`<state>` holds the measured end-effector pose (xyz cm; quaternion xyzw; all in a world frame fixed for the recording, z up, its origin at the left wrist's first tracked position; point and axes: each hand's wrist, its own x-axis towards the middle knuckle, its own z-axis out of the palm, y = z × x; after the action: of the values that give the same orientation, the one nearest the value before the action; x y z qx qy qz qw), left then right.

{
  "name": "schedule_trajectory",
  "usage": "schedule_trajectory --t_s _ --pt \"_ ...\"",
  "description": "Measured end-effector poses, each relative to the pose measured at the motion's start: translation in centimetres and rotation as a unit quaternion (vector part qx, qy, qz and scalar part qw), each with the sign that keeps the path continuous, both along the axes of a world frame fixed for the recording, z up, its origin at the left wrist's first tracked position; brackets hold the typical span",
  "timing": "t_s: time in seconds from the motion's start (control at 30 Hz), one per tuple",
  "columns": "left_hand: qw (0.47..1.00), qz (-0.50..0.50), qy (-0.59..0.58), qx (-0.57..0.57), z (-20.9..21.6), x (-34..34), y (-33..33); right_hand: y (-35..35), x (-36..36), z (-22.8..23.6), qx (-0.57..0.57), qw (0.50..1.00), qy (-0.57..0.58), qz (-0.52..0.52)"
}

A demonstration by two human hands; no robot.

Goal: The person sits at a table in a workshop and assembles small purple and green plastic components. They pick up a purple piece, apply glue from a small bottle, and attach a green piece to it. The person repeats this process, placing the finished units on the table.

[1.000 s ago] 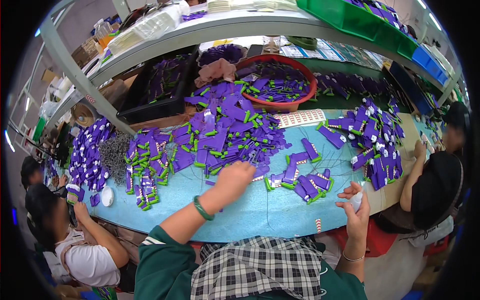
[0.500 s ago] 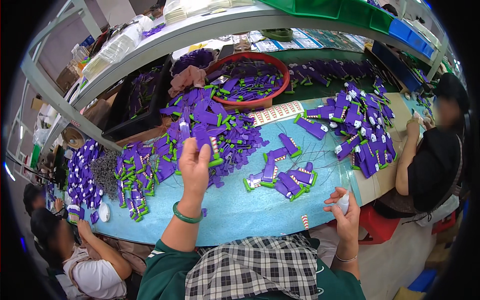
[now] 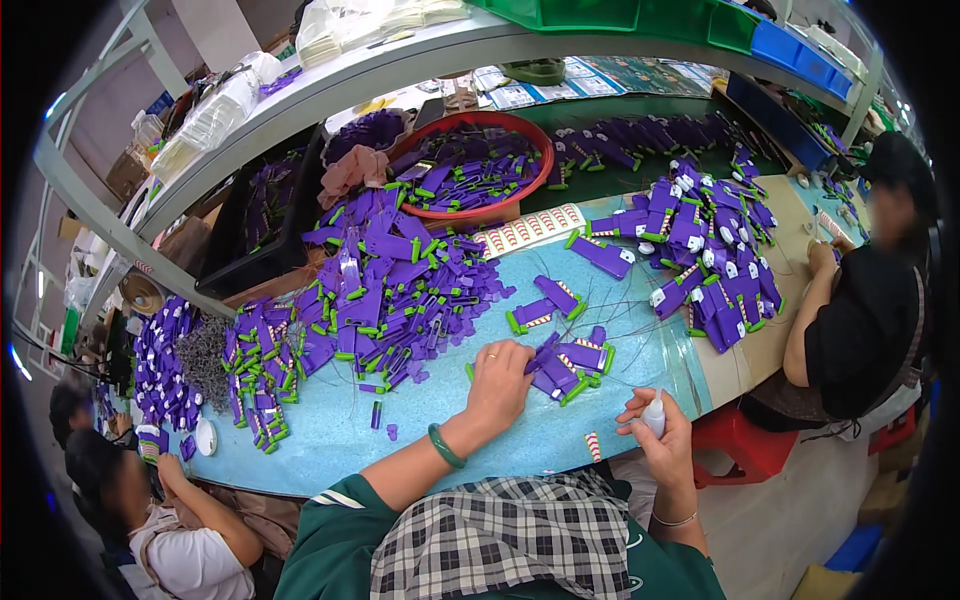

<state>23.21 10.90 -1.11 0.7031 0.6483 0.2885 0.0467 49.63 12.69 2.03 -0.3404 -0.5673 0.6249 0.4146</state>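
Observation:
My left hand (image 3: 500,384) is over a small group of purple plastic parts (image 3: 560,372) with green ends and striped stickers, on the blue table mat. Its fingers are closed on a purple part (image 3: 546,347), mostly hidden by the hand. A green end shows on the hand's other side. At the table's front edge, my right hand (image 3: 668,440) is wrapped around a small white squeeze bottle (image 3: 654,414), nozzle up. A loose striped sticker (image 3: 593,447) lies just left of it.
Purple parts are heaped at left (image 3: 390,270) and right (image 3: 715,240). A red basin (image 3: 545,165) of more parts stands behind, with a sticker sheet (image 3: 530,230) before it. A shelf (image 3: 330,85) spans overhead. Co-workers sit at left (image 3: 190,510) and right (image 3: 860,320).
My left hand has moved right and down from the left heap to the small group, bringing a purple part with it. My right hand still holds the bottle. The view has shifted slightly.

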Motion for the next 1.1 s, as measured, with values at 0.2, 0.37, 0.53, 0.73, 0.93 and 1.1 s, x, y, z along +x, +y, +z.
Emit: schedule_trajectory --t_s 0.2,0.37,0.53,0.73,0.93,1.1 --pt "0.99 -0.009 -0.122 -0.067 3.2 -2.8 -2.7 0.2 -0.7 0.1 0.058 0.998 -0.025 0.007" --pt "0.995 -0.01 0.056 -0.083 2.7 -5.4 -3.1 0.5 -2.2 1.5 0.067 0.994 -0.011 0.086" --pt "0.995 -0.011 -0.029 -0.097 2.0 -4.9 -3.2 0.4 -4.2 4.1 0.05 0.978 -0.03 0.199" --pt "0.992 -0.003 -0.048 -0.114 2.5 -4.7 -4.0 0.4 -6.0 4.4 0.098 0.969 -0.057 0.22" --pt "0.993 -0.009 0.018 -0.117 1.8 -3.6 -5.2 0.1 -7.1 3.9 0.212 0.952 -0.132 0.179" --pt "0.975 0.062 -0.167 -0.137 1.3 -3.9 -6.8 -0.3 -8.0 4.2 0.264 0.947 -0.142 0.119"
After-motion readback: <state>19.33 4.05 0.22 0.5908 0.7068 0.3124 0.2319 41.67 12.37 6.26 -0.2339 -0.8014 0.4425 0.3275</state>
